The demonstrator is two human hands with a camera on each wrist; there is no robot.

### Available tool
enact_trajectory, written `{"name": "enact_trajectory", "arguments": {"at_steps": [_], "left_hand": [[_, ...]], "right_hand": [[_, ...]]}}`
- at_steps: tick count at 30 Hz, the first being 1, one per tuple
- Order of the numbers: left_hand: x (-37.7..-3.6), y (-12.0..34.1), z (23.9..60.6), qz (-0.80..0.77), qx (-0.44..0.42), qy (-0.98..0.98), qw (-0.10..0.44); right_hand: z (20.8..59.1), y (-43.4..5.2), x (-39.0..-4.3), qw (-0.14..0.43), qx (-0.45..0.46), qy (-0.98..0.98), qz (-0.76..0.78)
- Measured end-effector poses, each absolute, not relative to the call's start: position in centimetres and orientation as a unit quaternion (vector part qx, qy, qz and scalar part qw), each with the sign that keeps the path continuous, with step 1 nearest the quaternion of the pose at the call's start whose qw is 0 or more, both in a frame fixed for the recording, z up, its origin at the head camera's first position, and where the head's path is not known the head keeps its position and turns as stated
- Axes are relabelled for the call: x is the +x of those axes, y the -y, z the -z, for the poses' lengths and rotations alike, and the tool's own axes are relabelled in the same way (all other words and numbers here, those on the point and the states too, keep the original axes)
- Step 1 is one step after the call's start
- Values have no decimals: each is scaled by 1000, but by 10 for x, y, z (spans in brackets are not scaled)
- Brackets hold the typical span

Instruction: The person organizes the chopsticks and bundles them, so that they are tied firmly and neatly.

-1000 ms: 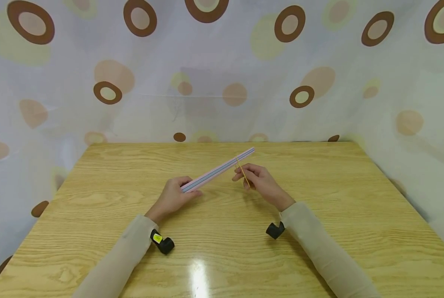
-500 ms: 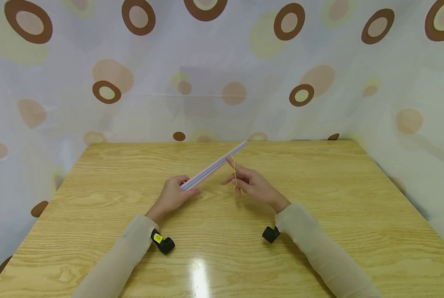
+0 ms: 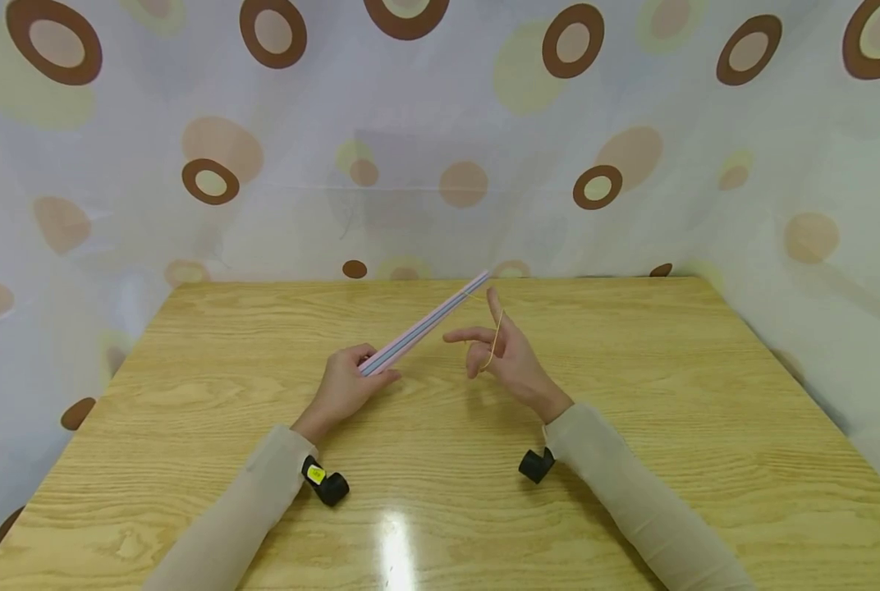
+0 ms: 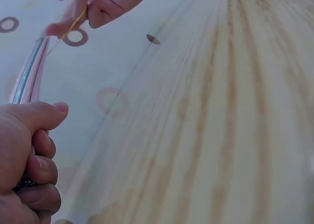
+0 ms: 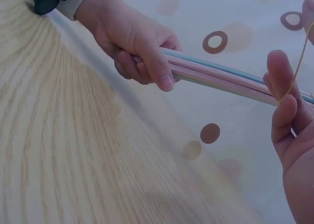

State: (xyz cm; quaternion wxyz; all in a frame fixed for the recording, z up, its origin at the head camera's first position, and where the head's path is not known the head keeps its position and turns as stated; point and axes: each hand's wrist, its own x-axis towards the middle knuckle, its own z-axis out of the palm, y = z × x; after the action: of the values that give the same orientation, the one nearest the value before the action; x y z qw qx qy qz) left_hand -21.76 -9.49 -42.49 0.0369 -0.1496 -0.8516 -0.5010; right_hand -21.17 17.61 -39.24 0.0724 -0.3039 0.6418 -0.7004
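Note:
My left hand grips the lower end of a bundle of long thin pink and blue sticks, straw-like in look. The bundle slants up to the right above the table. A thin yellow rubber band loops near the bundle's far end and stretches to my right hand. That hand holds the band across its fingers, index finger raised, other fingers bent. In the left wrist view, the band runs taut from the sticks to the fingers. In the right wrist view, the band passes close by a bent fingertip.
The wooden table spreads beneath both hands. Behind it hangs a pale curtain with brown and beige circles. Each beige sleeve carries a small black wrist camera.
My right hand has shifted, its index finger now raised and spread from the sticks, drawing the band out. The bundle's far end has tilted slightly up and left. The left hand keeps its grip.

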Motion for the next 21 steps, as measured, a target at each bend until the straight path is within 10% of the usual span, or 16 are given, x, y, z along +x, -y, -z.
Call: {"name": "enact_trajectory", "arguments": {"at_steps": [21], "left_hand": [[-214, 96, 423, 486, -218, 843, 74]], "right_hand": [[393, -200, -230, 221, -386, -366, 817]]}}
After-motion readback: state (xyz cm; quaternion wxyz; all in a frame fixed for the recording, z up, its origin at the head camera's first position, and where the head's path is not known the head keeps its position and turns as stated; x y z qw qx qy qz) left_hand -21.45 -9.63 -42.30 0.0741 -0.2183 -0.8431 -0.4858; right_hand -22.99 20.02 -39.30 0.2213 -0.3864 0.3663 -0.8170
